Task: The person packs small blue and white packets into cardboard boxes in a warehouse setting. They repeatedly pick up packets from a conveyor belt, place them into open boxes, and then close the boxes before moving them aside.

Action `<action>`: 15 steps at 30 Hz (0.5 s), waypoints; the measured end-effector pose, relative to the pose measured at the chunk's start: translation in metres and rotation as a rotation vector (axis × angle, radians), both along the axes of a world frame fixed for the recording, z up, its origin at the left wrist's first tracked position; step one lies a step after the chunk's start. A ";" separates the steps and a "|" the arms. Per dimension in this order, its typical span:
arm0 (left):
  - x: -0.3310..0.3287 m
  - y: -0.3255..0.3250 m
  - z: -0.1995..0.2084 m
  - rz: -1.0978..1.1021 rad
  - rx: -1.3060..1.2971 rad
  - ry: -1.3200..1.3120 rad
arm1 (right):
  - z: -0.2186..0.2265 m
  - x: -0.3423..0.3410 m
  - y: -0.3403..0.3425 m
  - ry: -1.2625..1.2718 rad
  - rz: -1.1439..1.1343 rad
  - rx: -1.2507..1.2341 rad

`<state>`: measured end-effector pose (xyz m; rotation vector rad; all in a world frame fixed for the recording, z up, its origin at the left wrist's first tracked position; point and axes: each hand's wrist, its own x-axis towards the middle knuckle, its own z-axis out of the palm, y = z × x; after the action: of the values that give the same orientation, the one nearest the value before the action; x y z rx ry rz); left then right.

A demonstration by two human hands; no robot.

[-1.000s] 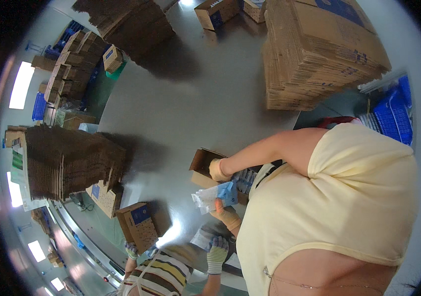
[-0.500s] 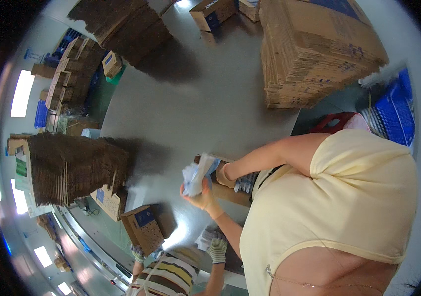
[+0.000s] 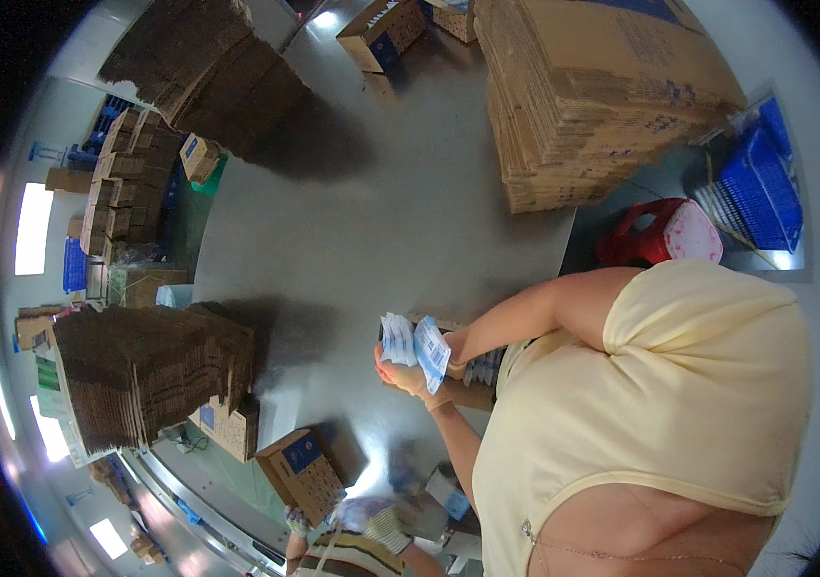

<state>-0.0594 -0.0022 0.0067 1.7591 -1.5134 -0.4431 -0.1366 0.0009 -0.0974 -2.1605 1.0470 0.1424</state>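
My left hand [image 3: 407,375] is cupped around a bundle of white and blue packets [image 3: 397,339] standing on edge. One flat blue-and-white packet [image 3: 432,353] leans out at the bundle's right side, toward my other hand. My right hand [image 3: 458,346] is beside it, over a small open carton [image 3: 470,394] close against my body. The packet hides most of the right hand's fingers, so their grip does not show. Inside the carton stand several more packets [image 3: 483,368], partly covered by my forearm.
Tall stacks of flattened cardboard [image 3: 592,125] stand on the grey table [image 3: 371,221], with another [image 3: 155,375] at left. A co-worker's gloved hand [image 3: 388,529] is near an open carton [image 3: 302,473]. Blue baskets [image 3: 764,192] and a red container [image 3: 655,231] sit at right.
The packets in my left hand have turned more upright, and one now shows its printed face. My right hand has drawn back slightly. The co-worker's gloved hand has moved down and left.
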 end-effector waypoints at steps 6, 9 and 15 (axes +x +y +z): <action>0.016 -0.015 -0.018 -0.094 -0.041 -0.183 | -0.075 0.014 0.019 -0.294 -0.350 -0.109; 0.033 -0.012 -0.022 -0.072 -0.117 -0.256 | -0.017 0.015 0.028 -0.182 -0.182 -0.135; -0.001 -0.014 0.011 -0.122 -0.100 -0.012 | 0.215 -0.089 0.022 -0.032 0.066 -0.547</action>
<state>-0.0605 -0.0164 0.0179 1.6018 -1.6289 -0.4111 -0.2252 0.0232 0.1175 -2.6740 1.0863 -0.1687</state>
